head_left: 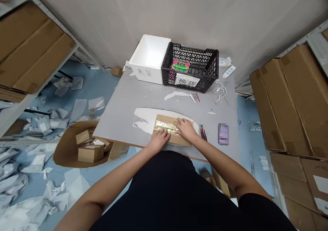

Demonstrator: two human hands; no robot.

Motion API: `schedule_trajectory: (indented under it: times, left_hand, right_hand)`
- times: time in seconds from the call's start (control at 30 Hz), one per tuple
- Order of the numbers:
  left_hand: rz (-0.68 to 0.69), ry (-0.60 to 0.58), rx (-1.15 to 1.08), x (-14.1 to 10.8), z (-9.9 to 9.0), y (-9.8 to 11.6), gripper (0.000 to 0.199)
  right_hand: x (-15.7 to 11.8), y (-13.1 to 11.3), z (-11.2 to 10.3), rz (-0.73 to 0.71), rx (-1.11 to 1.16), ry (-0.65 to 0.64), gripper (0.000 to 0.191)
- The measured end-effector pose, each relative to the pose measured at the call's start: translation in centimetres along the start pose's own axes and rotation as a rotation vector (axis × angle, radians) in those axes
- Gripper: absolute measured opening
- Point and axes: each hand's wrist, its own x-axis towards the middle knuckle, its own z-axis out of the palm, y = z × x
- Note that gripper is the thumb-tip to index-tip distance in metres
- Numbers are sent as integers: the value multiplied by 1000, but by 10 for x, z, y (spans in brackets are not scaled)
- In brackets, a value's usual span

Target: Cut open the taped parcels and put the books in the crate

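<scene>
A flat cardboard box (173, 135) lies on a white sheet (145, 118) near the front of a grey table (128, 111). A band of shiny gold tape (165, 125) crosses the box. My left hand (160, 138) rests flat on the near part of the box, at the tape's left end. My right hand (186, 128) lies flat on the box too, its fingers on the tape. Neither hand grips anything, and the fingers of each stay close together.
A black plastic crate (191, 68) with a paper label and a white foam box (148, 60) stand at the table's back edge. Pens (203, 133), a white cable (220, 91) and a blurred phone (223, 134) lie nearby. Cardboard cartons fill shelves on both sides.
</scene>
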Motion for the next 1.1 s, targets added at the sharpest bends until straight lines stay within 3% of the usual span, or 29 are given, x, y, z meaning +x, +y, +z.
schedule_trajectory:
  times: [0.23, 0.4, 0.57, 0.77, 0.93, 1.1]
  left_hand:
    - [1, -68, -9, 3, -4, -2, 46]
    - [1, -55, 0, 8, 1, -4, 42]
    - [23, -92, -9, 15, 4, -7, 33]
    - [-14, -16, -14, 16, 8, -9, 32]
    - [-5, -74, -15, 19, 12, -15, 39]
    - [41, -95, -27, 24, 8, -18, 37]
  right_hand:
    - [5, -8, 4, 8, -82, -86, 59]
    - [7, -9, 6, -9, -108, -74, 61]
    - [16, -21, 8, 66, -94, -77, 58]
    - [19, -33, 13, 154, -102, -39, 58]
    - [20, -19, 4, 97, -71, -80, 56]
    - [35, 3, -15, 52, 103, -181, 58]
